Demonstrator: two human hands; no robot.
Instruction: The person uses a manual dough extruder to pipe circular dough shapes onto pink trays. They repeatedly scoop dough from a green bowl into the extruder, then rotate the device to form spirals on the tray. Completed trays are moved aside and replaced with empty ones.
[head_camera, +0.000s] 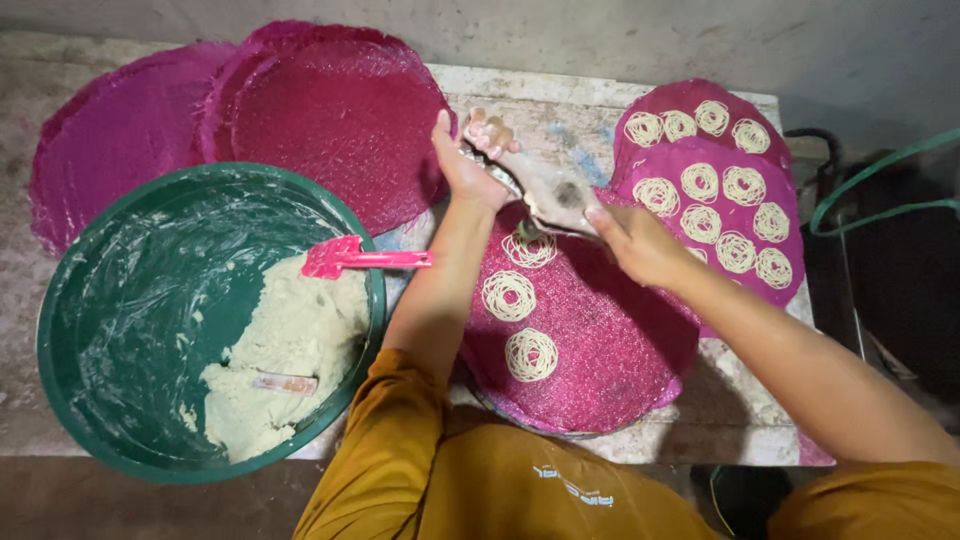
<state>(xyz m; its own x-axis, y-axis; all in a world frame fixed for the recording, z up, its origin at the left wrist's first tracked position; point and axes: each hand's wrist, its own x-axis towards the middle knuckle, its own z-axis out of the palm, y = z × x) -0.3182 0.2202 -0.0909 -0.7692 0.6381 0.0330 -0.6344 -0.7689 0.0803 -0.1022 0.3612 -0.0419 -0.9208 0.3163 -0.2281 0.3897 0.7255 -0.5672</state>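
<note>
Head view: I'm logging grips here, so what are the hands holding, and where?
Both hands share a dough press. The left hand grips its upper handle end; the right hand holds its lower end, above the pink mat.

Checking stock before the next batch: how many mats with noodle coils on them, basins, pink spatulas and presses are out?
Pink mats with coils: 3 (middle mat, lower right mat, upper right mat)
Green basin: 1
Pink spatula: 1
Press: 1
Total: 6
</note>
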